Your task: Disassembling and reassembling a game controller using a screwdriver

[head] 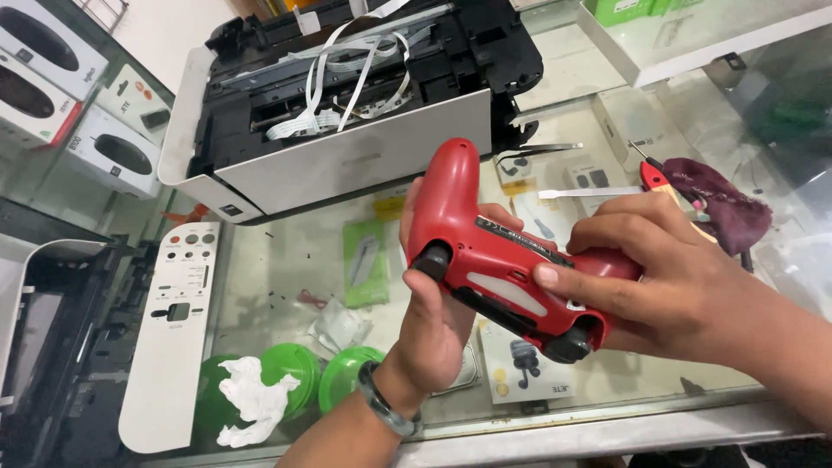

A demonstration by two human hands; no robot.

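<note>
Both hands wrap red game controller [503, 260] over glass counter [286, 260]: left hand [433, 303] underneath, right hand [667, 269] on far grip. Risk: slips w/ loose hold, cracks glass.

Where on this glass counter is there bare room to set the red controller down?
The widest bare patch of the glass counter lies between the white control panel, the opened printer and the green packet. Right of the hands it is crowded: a screwdriver and a maroon cloth. The front edge holds green lids and a white tissue.
</note>
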